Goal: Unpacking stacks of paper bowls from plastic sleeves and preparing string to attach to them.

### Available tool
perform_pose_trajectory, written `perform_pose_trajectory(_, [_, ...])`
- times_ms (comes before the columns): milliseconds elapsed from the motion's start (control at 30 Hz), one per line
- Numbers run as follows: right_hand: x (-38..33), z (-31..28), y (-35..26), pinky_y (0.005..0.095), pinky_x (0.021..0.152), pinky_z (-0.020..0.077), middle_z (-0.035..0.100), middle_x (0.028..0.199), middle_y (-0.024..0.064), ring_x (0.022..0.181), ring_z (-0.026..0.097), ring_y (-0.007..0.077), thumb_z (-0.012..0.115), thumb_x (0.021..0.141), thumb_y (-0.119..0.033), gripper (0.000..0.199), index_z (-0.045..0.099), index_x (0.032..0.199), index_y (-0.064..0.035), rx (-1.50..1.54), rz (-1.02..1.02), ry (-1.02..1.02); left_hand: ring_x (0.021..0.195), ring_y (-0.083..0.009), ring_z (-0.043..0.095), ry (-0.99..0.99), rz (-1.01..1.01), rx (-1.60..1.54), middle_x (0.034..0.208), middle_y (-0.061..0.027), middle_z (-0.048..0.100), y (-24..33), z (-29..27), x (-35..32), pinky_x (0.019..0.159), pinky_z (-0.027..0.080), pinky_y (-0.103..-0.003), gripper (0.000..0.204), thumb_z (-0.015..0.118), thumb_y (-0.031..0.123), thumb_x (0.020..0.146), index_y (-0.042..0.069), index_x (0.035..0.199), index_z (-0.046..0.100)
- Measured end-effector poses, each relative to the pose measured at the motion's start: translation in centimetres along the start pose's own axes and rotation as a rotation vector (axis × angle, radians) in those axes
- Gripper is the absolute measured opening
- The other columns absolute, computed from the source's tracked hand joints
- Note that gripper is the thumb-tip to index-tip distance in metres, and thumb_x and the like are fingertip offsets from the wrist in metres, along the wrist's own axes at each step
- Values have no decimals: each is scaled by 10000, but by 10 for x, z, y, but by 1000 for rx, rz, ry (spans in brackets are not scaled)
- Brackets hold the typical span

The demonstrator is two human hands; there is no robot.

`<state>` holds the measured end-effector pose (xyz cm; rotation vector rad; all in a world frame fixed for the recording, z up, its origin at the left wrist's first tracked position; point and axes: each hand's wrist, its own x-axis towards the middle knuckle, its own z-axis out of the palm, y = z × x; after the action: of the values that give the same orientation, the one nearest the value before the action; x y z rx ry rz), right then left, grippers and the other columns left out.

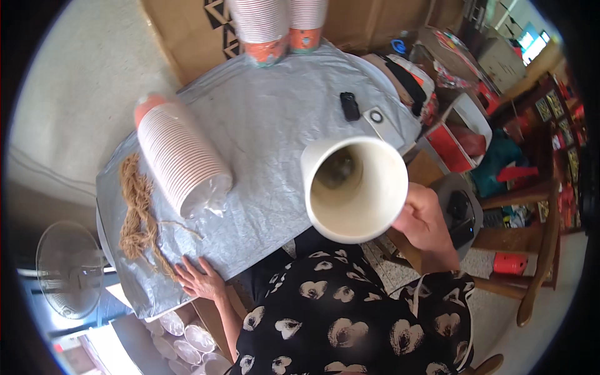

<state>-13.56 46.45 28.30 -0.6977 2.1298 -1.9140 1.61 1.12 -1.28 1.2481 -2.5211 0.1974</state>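
In the right hand (428,220), a white paper cup (355,187)

So the table (275,125) is round-ish and wrapped in crinkly silver sheeting; a sleeve of stacked paper cups (178,159) lies on its side; brown twine (137,212) bunches by the left edge; two more cup stacks (278,28) stand at the far rim; a small black gadget (349,105) sits near the right (can't tell what); the left hand (200,279) rests flat on the near edge.
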Motion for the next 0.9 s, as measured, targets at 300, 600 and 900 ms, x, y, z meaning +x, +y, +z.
perform_pose_trajectory(300, [49, 24, -58, 365, 581, 447, 608, 883, 166, 743, 598, 297, 878, 803, -176, 289, 651, 803, 2, -90, -449, -492, 1512, -413, 306, -2, -44, -80, 1636, -119, 378, 9, -19, 1, 1179, 240, -625, 620, 528, 548, 1008, 215, 1530, 505])
perform_pose_trajectory(600, [60, 36, -98, 313, 504, 483, 625, 834, 197, 653, 634, 266, 951, 688, -237, 402, 612, 746, -31, -247, -634, -451, 1494, -420, 327, 15, -35, -111, 1644, -115, 367, 9, -17, 3, 1166, 248, -635, 613, 561, 538, 994, 230, 1522, 509])
perform_pose_trajectory(900, [60, 48, -92, 309, 578, 528, 669, 921, 274, 706, 671, 277, 798, 858, -198, 324, 639, 1017, 35, -188, -880, -342, 1512, -411, 304, 13, -64, -110, 1654, -97, 353, 2, -17, -3, 1170, 243, -626, 611, 566, 538, 988, 241, 1520, 509])
